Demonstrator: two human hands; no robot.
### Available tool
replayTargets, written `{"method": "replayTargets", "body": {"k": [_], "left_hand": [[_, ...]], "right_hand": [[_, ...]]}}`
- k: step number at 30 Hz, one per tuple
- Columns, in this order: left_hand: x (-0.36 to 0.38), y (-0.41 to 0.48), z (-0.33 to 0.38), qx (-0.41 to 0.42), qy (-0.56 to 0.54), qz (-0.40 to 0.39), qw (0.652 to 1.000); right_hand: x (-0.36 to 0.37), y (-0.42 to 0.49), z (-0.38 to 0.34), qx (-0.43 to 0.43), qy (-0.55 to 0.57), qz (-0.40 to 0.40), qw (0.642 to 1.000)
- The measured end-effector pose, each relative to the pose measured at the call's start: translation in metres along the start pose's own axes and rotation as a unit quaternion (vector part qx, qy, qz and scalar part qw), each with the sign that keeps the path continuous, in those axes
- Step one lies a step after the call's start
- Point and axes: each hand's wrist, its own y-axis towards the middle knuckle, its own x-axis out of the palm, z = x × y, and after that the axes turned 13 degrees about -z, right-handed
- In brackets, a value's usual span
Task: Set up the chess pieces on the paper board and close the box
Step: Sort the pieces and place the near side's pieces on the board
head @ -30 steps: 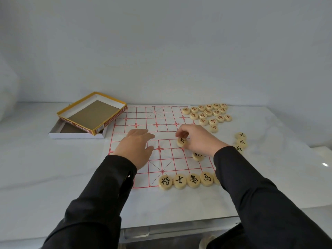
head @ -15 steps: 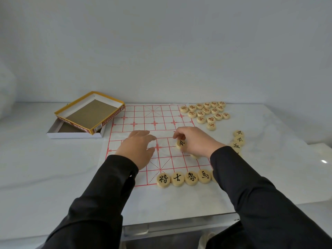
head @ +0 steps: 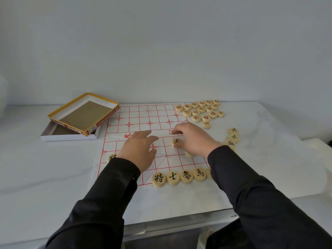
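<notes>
Chess pieces: four black lined along near edge of paper board. One more black piece on board, pinched at edge by R hand grip. L hand laid flat on paper, fingers straight. Red heap & spare blacks left on worktop; box open. Est. under half done.

A plain, pale grey-white wall fills the upper half of the view, bare and evenly lit by soft, diffuse light. Below it runs a white table with faint grey marble-like veining and a slight sheen. At the far right, another white surface sits just beside it
</notes>
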Motion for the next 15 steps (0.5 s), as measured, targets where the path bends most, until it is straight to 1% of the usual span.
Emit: {"method": "replayTargets", "body": {"k": [6,11,13,15], "left_hand": [[0.009,0.0,0.015,0.023,0.013,0.05,0.998],[0.016,0.001,0.024,0.034,0.021,0.057,0.998],[0.018,0.003,0.028,0.039,0.019,0.052,0.998],[0.021,0.004,0.029,0.041,0.029,0.047,0.998]], "right_hand": [[-0.002,-0.012,0.01,0.015,-0.009,0.048,0.999],[-0.007,-0.021,0.026,0.035,-0.03,0.09,0.995],[-0.013,-0.027,0.034,0.058,-0.039,0.108,0.992],[-0.018,-0.032,0.048,0.099,-0.029,0.13,0.986]]}}
